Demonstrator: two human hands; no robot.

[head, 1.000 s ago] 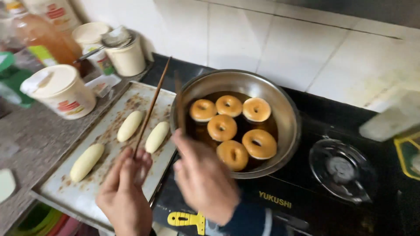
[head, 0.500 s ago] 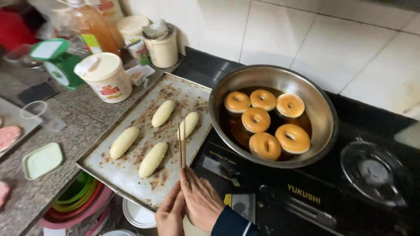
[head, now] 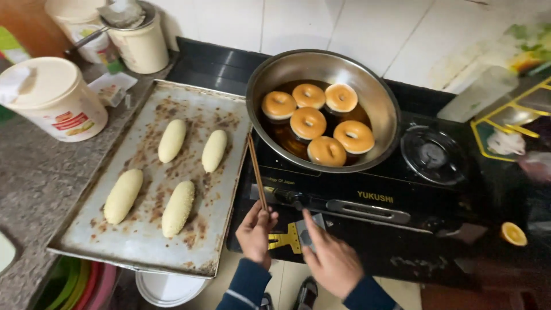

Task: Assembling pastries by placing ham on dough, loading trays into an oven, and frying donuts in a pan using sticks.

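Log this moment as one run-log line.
left hand: holds chopsticks | right hand: at stove knob | pan: six doughnuts frying

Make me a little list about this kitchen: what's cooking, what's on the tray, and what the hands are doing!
Cooking: six golden ring doughnuts frying in dark oil in a round steel pan on a black gas stove.
Tray: four pale oblong dough rolls on a stained metal baking tray.
Left hand: holds wooden chopsticks, tips pointing toward the pan.
Right hand: open, fingers at the stove's front panel.
Nearby: white lidded plastic tub on the grey counter.
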